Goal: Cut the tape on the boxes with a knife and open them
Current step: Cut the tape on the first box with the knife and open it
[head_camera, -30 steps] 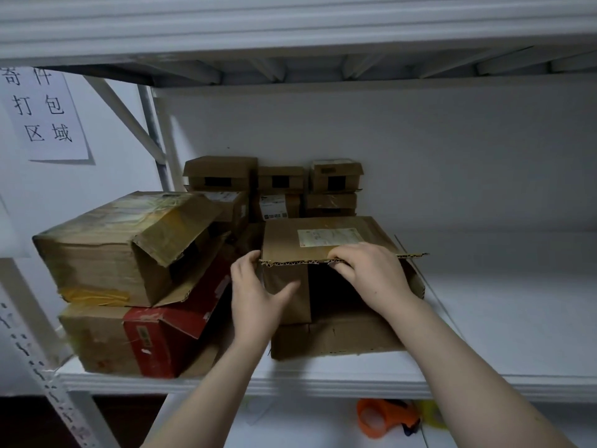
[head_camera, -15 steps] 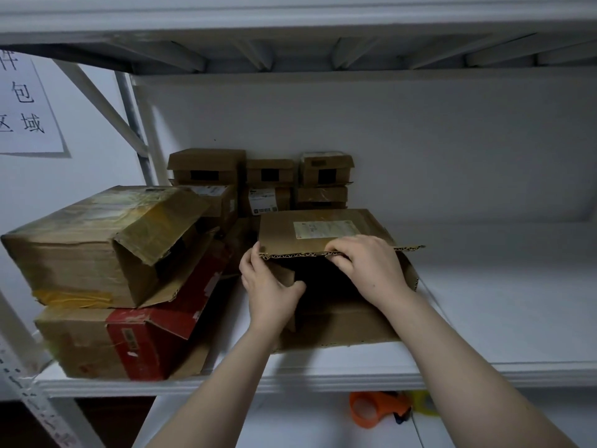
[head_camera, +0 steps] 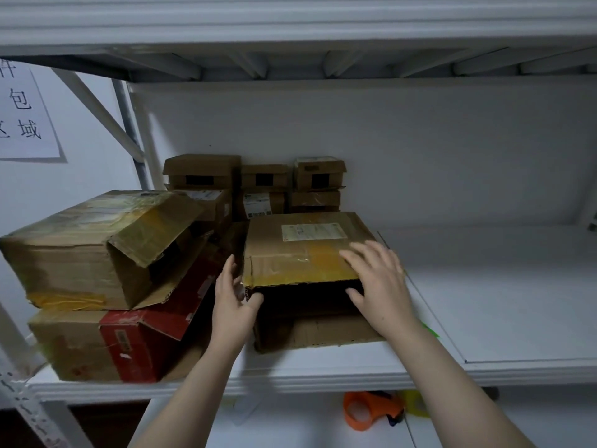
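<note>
Dim, flat, grey-blue light, reaching you from your own side of the shelf. The mouth of the box (head_camera: 300, 250) under your right hand (head_camera: 376, 287) is near black, with no detail. There is soft shadow on the shelf edge (head_camera: 290, 379) below your left hand (head_camera: 231, 305), and a faint sheen on the yellow tape (head_camera: 290, 277) between your hands. The beam (head_camera: 290, 24) far above them bows from wide-angle distortion. Fine detail is smeared, and the orange tape dispenser (head_camera: 371, 410) below your right wrist is soft.

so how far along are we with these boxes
Done: the big taped brown box and the red-and-brown box under it gape open in front. In hand: left hand and right hand on the labelled brown box, its front open too. Left: maybe the small brown boxes behind; can't tell if sealed.
</note>
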